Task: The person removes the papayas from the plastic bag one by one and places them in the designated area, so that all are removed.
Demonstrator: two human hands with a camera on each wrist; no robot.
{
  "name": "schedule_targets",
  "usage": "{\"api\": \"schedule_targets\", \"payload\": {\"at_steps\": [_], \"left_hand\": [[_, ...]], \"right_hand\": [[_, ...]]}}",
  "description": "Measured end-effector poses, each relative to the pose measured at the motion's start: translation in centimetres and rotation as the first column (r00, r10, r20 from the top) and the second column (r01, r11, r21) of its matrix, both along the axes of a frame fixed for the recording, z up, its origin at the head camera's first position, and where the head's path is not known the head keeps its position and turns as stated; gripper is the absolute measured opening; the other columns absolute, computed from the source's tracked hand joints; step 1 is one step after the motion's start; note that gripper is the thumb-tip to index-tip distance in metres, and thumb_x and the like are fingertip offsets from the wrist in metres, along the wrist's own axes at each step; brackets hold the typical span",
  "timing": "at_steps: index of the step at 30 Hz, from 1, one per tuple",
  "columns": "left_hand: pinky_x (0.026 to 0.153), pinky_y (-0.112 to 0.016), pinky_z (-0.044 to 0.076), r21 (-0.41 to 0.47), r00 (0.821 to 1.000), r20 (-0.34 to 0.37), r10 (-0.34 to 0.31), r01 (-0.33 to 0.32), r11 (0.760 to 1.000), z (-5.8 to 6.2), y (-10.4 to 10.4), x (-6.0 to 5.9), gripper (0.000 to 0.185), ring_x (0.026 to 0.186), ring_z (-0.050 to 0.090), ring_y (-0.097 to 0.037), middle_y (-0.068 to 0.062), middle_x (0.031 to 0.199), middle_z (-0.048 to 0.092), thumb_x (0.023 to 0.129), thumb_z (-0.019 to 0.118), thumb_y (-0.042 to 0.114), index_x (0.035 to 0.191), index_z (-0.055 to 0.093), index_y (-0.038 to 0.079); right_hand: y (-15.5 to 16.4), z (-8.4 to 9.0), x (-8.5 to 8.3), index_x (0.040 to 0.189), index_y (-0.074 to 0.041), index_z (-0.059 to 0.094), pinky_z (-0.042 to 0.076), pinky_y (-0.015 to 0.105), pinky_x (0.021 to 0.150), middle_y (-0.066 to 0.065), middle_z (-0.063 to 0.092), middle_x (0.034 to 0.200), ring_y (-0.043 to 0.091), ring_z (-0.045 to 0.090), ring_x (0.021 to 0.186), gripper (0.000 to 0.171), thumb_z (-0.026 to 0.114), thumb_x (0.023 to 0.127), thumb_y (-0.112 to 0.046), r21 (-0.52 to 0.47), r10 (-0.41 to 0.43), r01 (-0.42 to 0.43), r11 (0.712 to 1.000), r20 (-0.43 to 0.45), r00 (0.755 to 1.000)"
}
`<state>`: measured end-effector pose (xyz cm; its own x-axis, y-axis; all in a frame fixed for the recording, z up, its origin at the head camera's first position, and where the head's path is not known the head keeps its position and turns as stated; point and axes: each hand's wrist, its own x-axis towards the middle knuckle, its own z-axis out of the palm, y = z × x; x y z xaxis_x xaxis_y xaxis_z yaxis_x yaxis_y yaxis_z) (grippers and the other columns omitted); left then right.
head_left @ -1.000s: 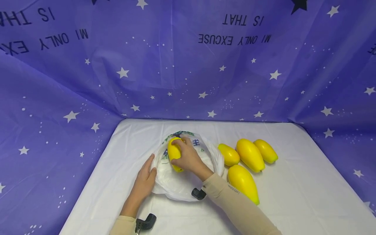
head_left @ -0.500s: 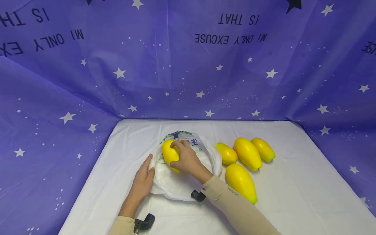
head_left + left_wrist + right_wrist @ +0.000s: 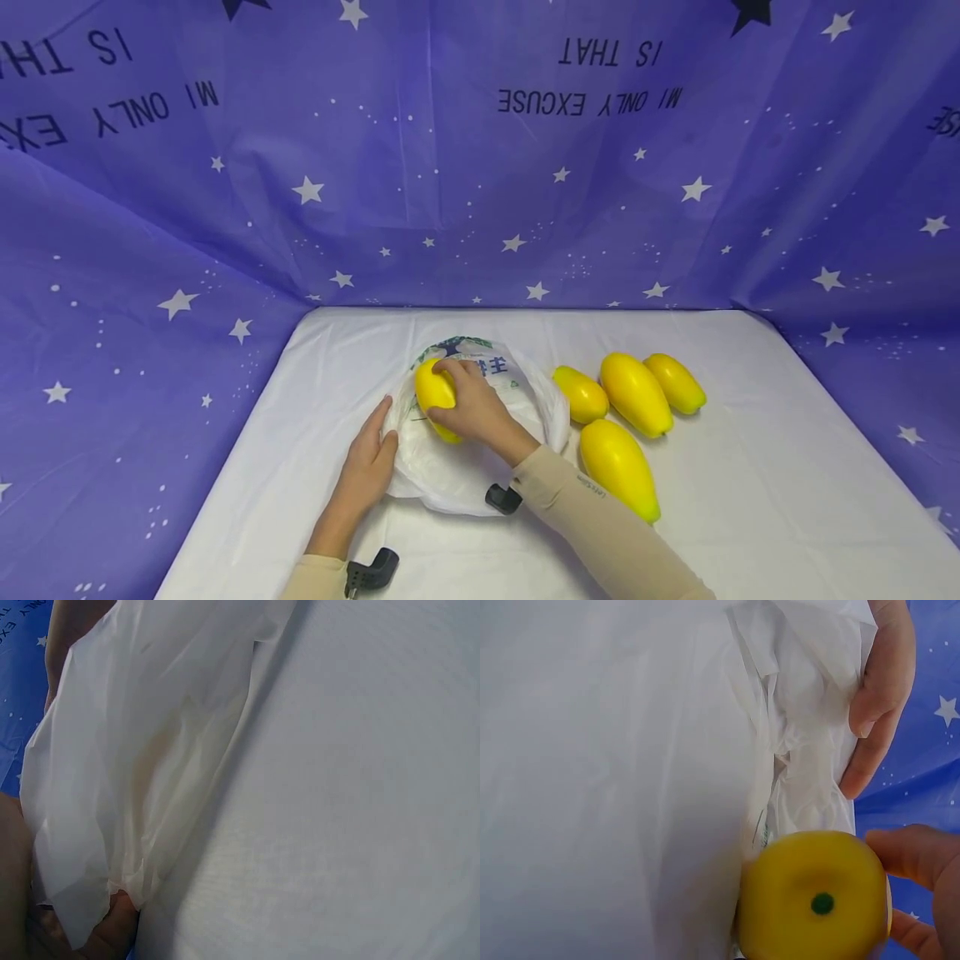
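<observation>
A white plastic bag (image 3: 420,483) with blue and green print lies open-mouthed on the table. My left hand (image 3: 367,462) holds its left rim, thumb apart from the fingers; in the left wrist view the bag film (image 3: 97,787) covers part of that hand. Inside the mouth, my right hand (image 3: 476,404) grips a yellow papaya (image 3: 432,390) from its right side, thumb near and fingers far. The right wrist view shows the fruit's blunt end with a green dot close up. Whether the fruit touches the bag's bottom cannot be told.
Several more yellow papayas lie right of the bag; the nearest papaya (image 3: 618,467) is beside my right forearm, and a smaller papaya (image 3: 581,393) sits close to the bag's rim. A white cloth (image 3: 780,467) covers the table. Purple star-patterned curtains (image 3: 480,208) stand around it.
The papaya in my right hand has moved slightly left and tilted inside the bag's mouth. My left hand stays at the bag's rim. The other papayas have not moved.
</observation>
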<state>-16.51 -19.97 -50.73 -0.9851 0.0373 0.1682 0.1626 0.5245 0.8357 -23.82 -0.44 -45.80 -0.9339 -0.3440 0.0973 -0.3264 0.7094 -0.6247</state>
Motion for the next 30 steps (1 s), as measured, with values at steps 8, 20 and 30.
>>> {"api": "schedule_targets", "payload": {"at_steps": [8, 20, 30], "left_hand": [[0.117, -0.051, 0.018, 0.002, 1.0, 0.001, -0.009, 0.009, 1.0, 0.1, 0.1, -0.1, 0.054, 0.144, 0.022, -0.031, -0.014, 0.157, 0.026, 0.103, 0.042, 0.01, 0.154, 0.025, 0.005], [0.116, -0.052, 0.018, 0.005, 1.0, -0.005, -0.007, 0.007, 1.0, 0.0, 0.1, 0.0, 0.053, 0.144, 0.023, -0.032, -0.015, 0.157, 0.026, 0.103, 0.042, 0.009, 0.153, 0.026, 0.004], [0.116, -0.051, 0.018, 0.002, 1.0, -0.007, 0.007, -0.007, 1.0, -0.1, 0.0, -0.1, 0.054, 0.144, 0.023, -0.032, -0.016, 0.157, 0.027, 0.102, 0.043, 0.008, 0.153, 0.027, 0.003]], "right_hand": [[0.5, -0.1, 0.2, 0.134, -0.027, 0.052, 0.05, 0.047, 0.09, 0.009, 0.047, 0.137, 0.028, 0.055, 0.112, 0.066, 0.077, 0.074, -0.03, -0.044, -0.002, 0.001, 0.999, -0.017, 1.0], [1.4, 1.3, 1.6, 0.134, -0.029, 0.053, 0.051, 0.044, 0.088, 0.003, 0.049, 0.136, 0.024, 0.054, 0.11, 0.065, 0.076, 0.074, -0.033, -0.084, 0.006, -0.008, 0.996, -0.029, 1.0], [2.5, 2.8, 2.6, 0.133, -0.033, 0.052, 0.053, 0.044, 0.082, 0.003, 0.047, 0.138, 0.025, 0.055, 0.107, 0.064, 0.077, 0.074, -0.035, -0.128, -0.009, 0.002, 0.992, -0.056, 0.998]]}}
